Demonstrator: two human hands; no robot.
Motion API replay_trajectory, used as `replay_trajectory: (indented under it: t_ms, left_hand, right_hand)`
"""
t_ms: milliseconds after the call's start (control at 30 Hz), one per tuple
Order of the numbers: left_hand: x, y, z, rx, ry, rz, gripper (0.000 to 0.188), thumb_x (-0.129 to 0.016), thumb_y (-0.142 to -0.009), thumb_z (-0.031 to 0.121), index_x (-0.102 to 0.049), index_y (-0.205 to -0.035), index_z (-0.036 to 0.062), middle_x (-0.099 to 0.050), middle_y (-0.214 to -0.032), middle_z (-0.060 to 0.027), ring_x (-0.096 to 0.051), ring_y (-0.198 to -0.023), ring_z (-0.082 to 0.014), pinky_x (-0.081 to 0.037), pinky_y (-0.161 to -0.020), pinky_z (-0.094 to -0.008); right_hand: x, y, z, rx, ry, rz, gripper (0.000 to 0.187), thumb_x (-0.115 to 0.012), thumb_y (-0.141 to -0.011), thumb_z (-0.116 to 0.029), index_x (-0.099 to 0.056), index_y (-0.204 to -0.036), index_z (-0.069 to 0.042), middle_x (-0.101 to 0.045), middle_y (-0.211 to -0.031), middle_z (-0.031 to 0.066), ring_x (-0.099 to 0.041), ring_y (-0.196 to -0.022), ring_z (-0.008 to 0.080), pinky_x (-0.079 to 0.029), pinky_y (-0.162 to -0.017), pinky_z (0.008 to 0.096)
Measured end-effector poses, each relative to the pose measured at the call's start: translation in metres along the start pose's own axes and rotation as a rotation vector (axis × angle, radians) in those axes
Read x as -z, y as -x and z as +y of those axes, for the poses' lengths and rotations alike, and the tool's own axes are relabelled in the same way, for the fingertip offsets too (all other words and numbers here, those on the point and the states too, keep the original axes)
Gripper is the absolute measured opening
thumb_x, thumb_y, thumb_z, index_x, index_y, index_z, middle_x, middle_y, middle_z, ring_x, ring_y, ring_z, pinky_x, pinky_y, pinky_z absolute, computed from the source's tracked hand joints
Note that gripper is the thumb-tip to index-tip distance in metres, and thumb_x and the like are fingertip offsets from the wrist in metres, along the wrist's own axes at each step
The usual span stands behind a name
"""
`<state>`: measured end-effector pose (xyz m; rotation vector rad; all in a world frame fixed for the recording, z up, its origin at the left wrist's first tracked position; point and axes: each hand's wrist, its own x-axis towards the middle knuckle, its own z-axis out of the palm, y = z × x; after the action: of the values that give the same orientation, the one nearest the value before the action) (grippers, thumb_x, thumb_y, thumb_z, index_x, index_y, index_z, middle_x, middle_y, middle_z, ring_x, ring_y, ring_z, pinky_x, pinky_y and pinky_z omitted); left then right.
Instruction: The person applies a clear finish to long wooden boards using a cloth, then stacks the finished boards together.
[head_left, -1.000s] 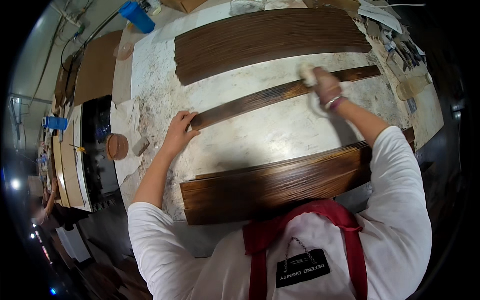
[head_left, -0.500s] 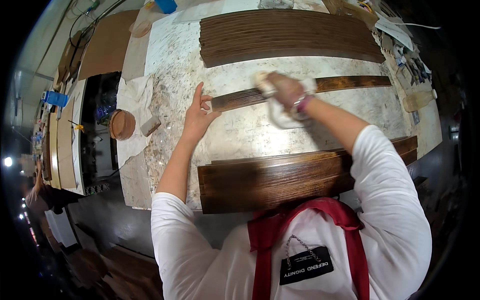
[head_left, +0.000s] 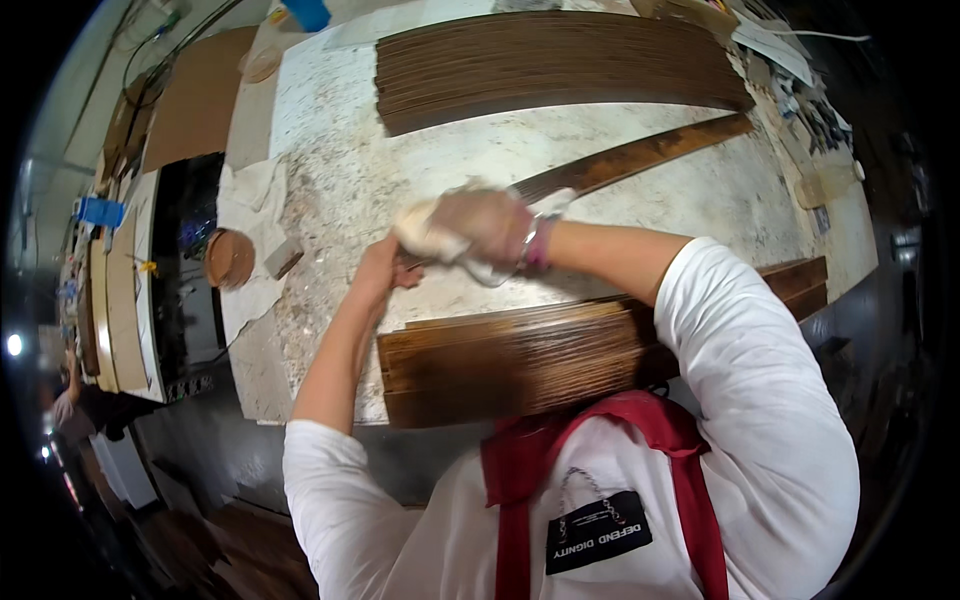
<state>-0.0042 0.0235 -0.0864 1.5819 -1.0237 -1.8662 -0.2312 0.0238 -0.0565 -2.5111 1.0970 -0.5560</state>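
Right hand (head_left: 487,222) gloved, fingers clamped on pale rag (head_left: 432,238), pressed onto near end of single dark wood strip (head_left: 640,155). Strip lay diagonally across speckled counter (head_left: 330,190), far end toward upper right. Left hand (head_left: 380,268) just beside rag, resting at strip's near end; fingers partly hidden under right hand, could not tell if apart or together. Bracelet (head_left: 538,243) seen on right wrist. Stack of stained boards (head_left: 500,360) lay along near counter edge, just below both hands, partly covered by white sleeve (head_left: 760,380). Second stack of dark boards (head_left: 550,65) lay at far side, well apart from hands. Round brown lid (head_left: 230,258) and small wood block (head_left: 283,258) sat on white cloth (head_left: 250,200) at left of counter. Blue item (head_left: 308,12) at top edge, cut off by frame. Red apron straps (head_left: 690,470) over white shirt at bottom.
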Motion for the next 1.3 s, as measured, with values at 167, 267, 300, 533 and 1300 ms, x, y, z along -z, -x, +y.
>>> replay_trajectory:
  t_ms: [167, 267, 300, 533, 1300]
  left_hand:
    - [0.008, 0.0, 0.004, 0.002, -0.111, 0.089, 0.054, -0.044, -0.098, 0.045, -0.062, -0.084, -0.0038, -0.06, -0.058, -0.0117, -0.058, -0.049, -0.0155, -0.049, -0.049, -0.0259]
    - [0.02, -0.004, 0.012, -0.069, -0.376, 0.017, 0.056, -0.043, -0.098, 0.045, -0.057, -0.067, 0.0005, -0.056, -0.053, -0.009, -0.055, -0.046, -0.0185, -0.045, -0.048, -0.0322]
    - [0.045, -0.009, 0.012, -0.155, -0.631, 0.074, 0.054, -0.045, -0.098, 0.043, -0.058, -0.068, -0.0004, -0.058, -0.055, -0.0129, -0.056, -0.047, -0.0254, -0.045, -0.051, -0.0377]
    - [-0.16, -0.031, 0.083, -0.978, -1.31, -0.009, 0.049, -0.069, -0.082, 0.027, -0.053, -0.118, -0.0009, -0.054, -0.115, -0.0203, -0.051, -0.106, -0.0388, -0.043, -0.089, -0.0437]
    - [-0.24, -0.028, 0.101, -0.384, -1.341, -0.701, 0.063, -0.073, -0.079, 0.029, -0.049, -0.132, 0.0063, -0.047, -0.135, -0.0195, -0.046, -0.124, -0.0354, -0.038, -0.102, -0.0417]
  right_hand:
    - [0.09, 0.13, 0.159, -0.774, 0.307, 0.251, 0.043, -0.065, -0.08, -0.021, -0.055, -0.121, -0.014, -0.063, -0.111, 0.0161, -0.061, -0.101, 0.035, -0.048, -0.086, 0.0412]
    - [0.153, 0.189, 0.223, -1.039, 0.287, 0.306, 0.029, -0.054, -0.089, -0.025, -0.06, -0.112, -0.008, -0.064, -0.106, 0.0177, -0.062, -0.099, 0.0332, -0.047, -0.086, 0.0409]
    - [0.168, 0.192, 0.223, -1.123, 0.226, 0.285, 0.028, -0.051, -0.092, -0.029, -0.063, -0.107, -0.009, -0.065, -0.104, 0.0164, -0.063, -0.097, 0.0308, -0.048, -0.085, 0.0397]
    - [0.105, 0.113, 0.132, -0.265, 0.277, 0.17, 0.02, -0.06, -0.079, -0.015, -0.065, -0.098, -0.011, -0.063, -0.098, 0.0124, -0.063, -0.094, 0.031, -0.05, -0.083, 0.0429]
    - [0.267, 0.364, 0.288, -1.295, 0.098, 0.374, 0.056, -0.063, -0.084, -0.027, -0.047, -0.136, -0.011, -0.054, -0.131, 0.0148, -0.053, -0.119, 0.0305, -0.042, -0.098, 0.0354]
